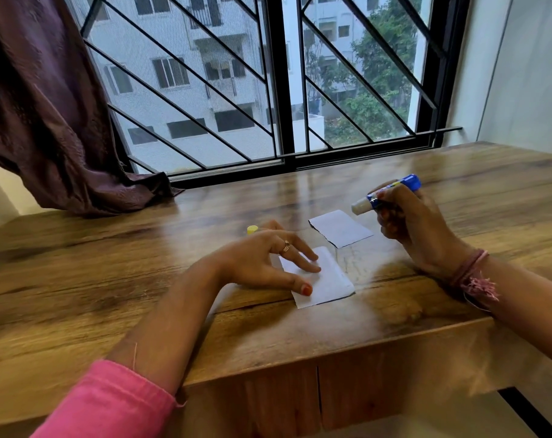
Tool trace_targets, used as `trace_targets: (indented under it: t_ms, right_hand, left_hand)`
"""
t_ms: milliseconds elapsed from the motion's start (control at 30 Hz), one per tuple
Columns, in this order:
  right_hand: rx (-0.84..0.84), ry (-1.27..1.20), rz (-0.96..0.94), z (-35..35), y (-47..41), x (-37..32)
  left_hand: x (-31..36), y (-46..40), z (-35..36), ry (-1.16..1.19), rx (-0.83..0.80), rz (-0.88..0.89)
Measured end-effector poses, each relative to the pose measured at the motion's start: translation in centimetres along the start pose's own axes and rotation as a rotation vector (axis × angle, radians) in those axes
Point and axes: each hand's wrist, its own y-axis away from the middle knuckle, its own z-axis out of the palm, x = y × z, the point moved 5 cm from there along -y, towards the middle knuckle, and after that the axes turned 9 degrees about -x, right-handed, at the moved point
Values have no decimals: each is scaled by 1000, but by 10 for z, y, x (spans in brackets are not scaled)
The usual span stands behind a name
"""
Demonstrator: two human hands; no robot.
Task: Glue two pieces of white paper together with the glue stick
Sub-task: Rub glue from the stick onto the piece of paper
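Head view: nearest, one white paper piece (327,279) is pressed flat onto the wooden table (110,279) by the straight fingers of the left hand (262,260). Just beyond, apart, the second paper piece (341,228) is seen. Farther right, the uncapped glue stick (385,194) is gripped in the right hand (410,222), raised above the table. A yellow cap (252,229) is seen behind the left hand.

The table (300,336) is wood-grain with a glossy finish that reflects the window. Two pieces of paper (327,279) (341,228) are matt white with ragged edges. The glue stick (387,194) is shiny blue plastic, its exposed tip pale and dull. The curtain (47,105) is crinkled maroon cloth, and the window bars (278,74) look like black painted metal.
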Motion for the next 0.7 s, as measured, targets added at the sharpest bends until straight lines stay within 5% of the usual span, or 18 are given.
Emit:
trace_targets:
  t_ms: [533,700]
  right_hand:
    - [-33,54,47,3,6,-2]
    - [-111,242,132,7,12,0]
  left_hand:
    - [-2,-6,7,-69,91,-113]
    - [0,-8,6,-73,155,-163]
